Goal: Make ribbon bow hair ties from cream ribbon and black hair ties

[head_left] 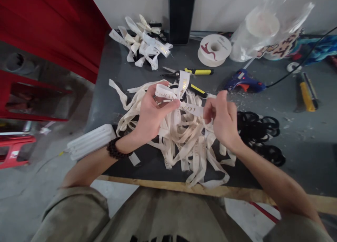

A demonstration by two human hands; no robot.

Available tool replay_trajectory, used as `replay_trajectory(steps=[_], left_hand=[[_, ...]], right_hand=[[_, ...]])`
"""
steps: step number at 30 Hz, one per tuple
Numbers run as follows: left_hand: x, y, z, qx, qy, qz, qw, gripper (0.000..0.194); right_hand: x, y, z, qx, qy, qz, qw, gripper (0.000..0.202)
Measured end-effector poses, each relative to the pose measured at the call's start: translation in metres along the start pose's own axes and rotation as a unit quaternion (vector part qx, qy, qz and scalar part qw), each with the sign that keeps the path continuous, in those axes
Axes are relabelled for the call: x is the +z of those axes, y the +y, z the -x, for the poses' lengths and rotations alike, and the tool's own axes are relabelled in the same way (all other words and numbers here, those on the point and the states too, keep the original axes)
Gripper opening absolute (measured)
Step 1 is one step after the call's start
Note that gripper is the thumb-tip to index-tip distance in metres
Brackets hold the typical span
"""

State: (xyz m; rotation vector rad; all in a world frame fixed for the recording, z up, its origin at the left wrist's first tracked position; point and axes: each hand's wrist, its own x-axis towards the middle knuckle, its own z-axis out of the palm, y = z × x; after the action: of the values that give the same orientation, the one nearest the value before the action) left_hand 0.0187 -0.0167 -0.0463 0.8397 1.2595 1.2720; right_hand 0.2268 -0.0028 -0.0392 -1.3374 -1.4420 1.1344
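Note:
A white ribbon bow (168, 91) with gold lettering is pinched at its middle between the thumb and fingers of my left hand (153, 114). Part of a black band shows behind its loops. One lettered tail of the bow runs right to my right hand (222, 119), whose closed fingers grip its end. Beneath both hands lies a loose heap of cream ribbon strips (181, 140). Black hair ties (259, 129) are piled just right of my right wrist. Scissors (177, 74) and a yellow-black cutter (198, 90) lie beyond the bow.
Finished-looking bows (147, 45) are heaped at the back left. A ribbon spool (214, 49), a blue glue gun (244, 81) with a black cord and a plastic bag (259, 28) stand or lie at the back right. A yellow knife (307, 93) lies far right; a white power strip (91, 142) is at the left edge.

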Motion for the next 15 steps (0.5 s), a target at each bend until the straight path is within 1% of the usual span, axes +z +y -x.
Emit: replay_trajectory(steps=[5, 7, 9, 12, 15], left_hand=[[-0.010, 0.007, -0.011, -0.064, -0.062, 0.003, 0.996, 0.051], [-0.013, 0.009, -0.016, -0.107, -0.087, 0.007, 0.990, 0.047], [-0.014, 0.011, -0.018, -0.144, -0.100, 0.005, 0.985, 0.045], [-0.014, 0.011, -0.018, -0.150, -0.085, -0.009, 0.985, 0.055], [-0.015, 0.007, -0.018, -0.127, -0.082, -0.012, 0.988, 0.071]], right_hand=[[-0.007, -0.001, -0.006, -0.049, 0.086, -0.022, 0.995, 0.081], [-0.008, -0.001, -0.007, -0.062, 0.100, -0.029, 0.993, 0.079], [-0.008, 0.001, -0.006, -0.072, 0.101, -0.026, 0.992, 0.080], [-0.006, 0.003, -0.005, -0.069, 0.092, -0.024, 0.993, 0.080], [-0.004, 0.003, -0.006, -0.056, 0.090, -0.039, 0.994, 0.081]])
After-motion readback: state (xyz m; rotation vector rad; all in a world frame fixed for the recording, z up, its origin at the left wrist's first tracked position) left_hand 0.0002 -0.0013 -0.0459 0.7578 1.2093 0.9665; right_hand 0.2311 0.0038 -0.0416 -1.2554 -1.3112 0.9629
